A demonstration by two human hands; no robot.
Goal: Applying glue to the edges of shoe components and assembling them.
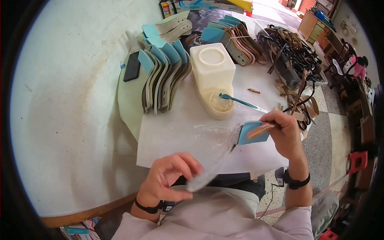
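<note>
A curved shoe insole [216,166] with a pale grey, blurred body and a blue heel end [253,138] spans my two hands. My right hand [283,130] pinches the blue end, along with a short tan strip [260,131] lying across it. Around the grey tip curl the thumb and fingers of my left hand [172,176], seemingly gripping its edges. Just beyond, a teal brush [240,101] leans in the glue-crusted bowl of a cream plastic dispenser [214,72]. Its handle ends near my right hand; whether I touch it, I cannot tell.
Several blue-ended insoles [166,76] stand on the table's left, beside a black phone [132,67]. Another bundle [240,42] is at the back. Tangled dark strips fill a bin [294,52] on the right, with tan scraps spilling near it. A wall [76,100] borders the left; a red stool [357,162] stands right.
</note>
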